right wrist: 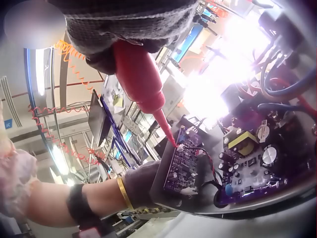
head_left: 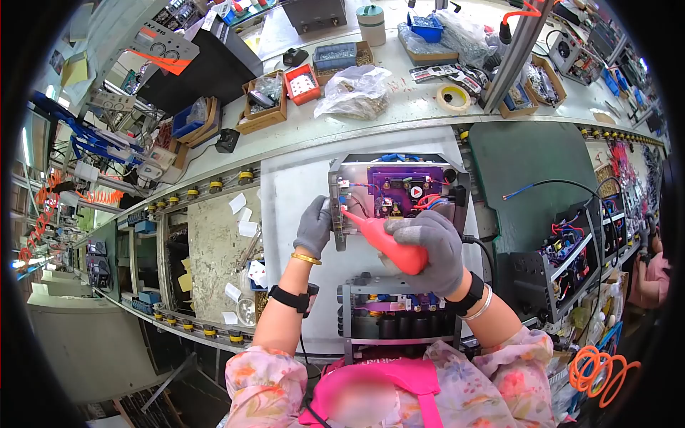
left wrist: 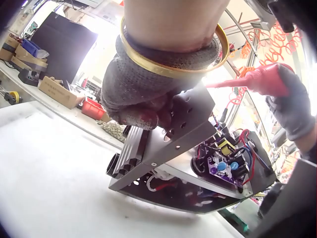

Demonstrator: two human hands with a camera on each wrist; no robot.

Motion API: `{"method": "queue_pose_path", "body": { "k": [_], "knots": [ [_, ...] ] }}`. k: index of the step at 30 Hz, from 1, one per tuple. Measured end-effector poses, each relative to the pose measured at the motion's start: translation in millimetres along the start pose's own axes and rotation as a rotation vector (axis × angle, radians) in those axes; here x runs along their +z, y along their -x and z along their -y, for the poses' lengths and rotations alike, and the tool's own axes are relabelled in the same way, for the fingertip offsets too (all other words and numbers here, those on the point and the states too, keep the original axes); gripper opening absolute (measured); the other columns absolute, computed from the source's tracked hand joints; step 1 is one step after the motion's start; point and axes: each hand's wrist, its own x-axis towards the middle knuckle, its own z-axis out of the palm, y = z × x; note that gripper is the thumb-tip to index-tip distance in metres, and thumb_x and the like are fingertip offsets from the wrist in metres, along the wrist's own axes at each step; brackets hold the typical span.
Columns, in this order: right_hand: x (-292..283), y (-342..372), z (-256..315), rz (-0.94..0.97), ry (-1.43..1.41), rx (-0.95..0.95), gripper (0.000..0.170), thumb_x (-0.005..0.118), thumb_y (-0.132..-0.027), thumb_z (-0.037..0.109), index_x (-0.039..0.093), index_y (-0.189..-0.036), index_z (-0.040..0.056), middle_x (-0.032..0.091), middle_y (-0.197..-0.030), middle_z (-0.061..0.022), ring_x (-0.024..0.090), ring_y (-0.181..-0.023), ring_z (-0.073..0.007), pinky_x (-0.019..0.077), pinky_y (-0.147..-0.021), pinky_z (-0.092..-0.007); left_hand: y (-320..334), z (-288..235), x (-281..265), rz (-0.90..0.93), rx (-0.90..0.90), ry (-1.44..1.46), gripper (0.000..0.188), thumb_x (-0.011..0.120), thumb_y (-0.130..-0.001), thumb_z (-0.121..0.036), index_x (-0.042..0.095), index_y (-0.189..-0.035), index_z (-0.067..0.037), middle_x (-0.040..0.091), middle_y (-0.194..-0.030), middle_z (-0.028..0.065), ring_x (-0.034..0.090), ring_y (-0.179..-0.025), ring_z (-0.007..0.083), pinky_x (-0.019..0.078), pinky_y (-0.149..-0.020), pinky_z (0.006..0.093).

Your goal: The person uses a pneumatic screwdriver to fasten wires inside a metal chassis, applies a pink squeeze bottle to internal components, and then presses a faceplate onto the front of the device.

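My right hand (head_left: 432,246), in a grey glove, grips a red squeeze bottle (head_left: 394,246) with a long tapered nozzle. In the right wrist view the nozzle tip meets a white connector at the upper edge of a small circuit board (right wrist: 184,166), fixed inside the end panel of a dark metal chassis (head_left: 340,232). My gloved left hand (head_left: 315,227) holds that end panel from outside, its fingers curled at the panel edge in the left wrist view. A larger purple-lit board (head_left: 389,187) with capacitors and coloured wires lies inside the chassis.
A second open chassis (head_left: 399,324) stands close to my body. More wired units (head_left: 571,257) sit at the right by a green mat (head_left: 531,178). Parts boxes, a red bin (head_left: 302,83) and a tape roll (head_left: 453,98) line the back bench. Paper slips lie at left.
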Motion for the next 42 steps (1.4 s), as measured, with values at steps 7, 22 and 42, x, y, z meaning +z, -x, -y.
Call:
{"method": "queue_pose_path", "body": {
  "k": [7,22,42],
  "knots": [
    [-5.2,6.9,5.3,0.128,0.100,-0.078,0.053,0.076,-0.055,0.008,0.051,-0.102,0.0094,0.063,-0.100,-0.0084,0.058,-0.073,-0.0253,0.0457,-0.069,-0.0362,-2.3,-4.1,5.6,-0.022,-0.014,0.114,0.022,0.038,-0.090,-0.016,0.051,-0.102,-0.004,0.054,-0.062,0.0016,0.043,-0.040,0.0073,0.0336,-0.033,0.0220],
    [-70.5,48.2,-43.1,0.172,0.037,0.112,0.043,0.078,-0.064,0.015,0.056,-0.100,0.0080,0.064,-0.092,-0.0100,0.062,-0.076,-0.0279,0.0495,-0.066,-0.0348,18.7,-1.7,-11.6,-0.007,-0.424,0.447,0.041,0.041,-0.094,-0.042,0.052,-0.092,-0.002,0.055,-0.060,0.0102,0.048,-0.038,0.0153,0.0449,-0.034,0.0300],
    [31.1,63.8,-87.7,0.410,-0.019,-0.092,0.043,0.072,-0.062,0.009,0.057,-0.102,0.0104,0.061,-0.098,-0.0059,0.060,-0.089,-0.0253,0.0489,-0.078,-0.0372,259.1,48.4,6.7,0.198,-0.141,-0.153,0.056,0.036,-0.093,-0.051,0.053,-0.108,0.000,0.060,-0.086,0.0201,0.060,-0.081,0.0340,0.0460,-0.071,0.0368]
  ]
}}
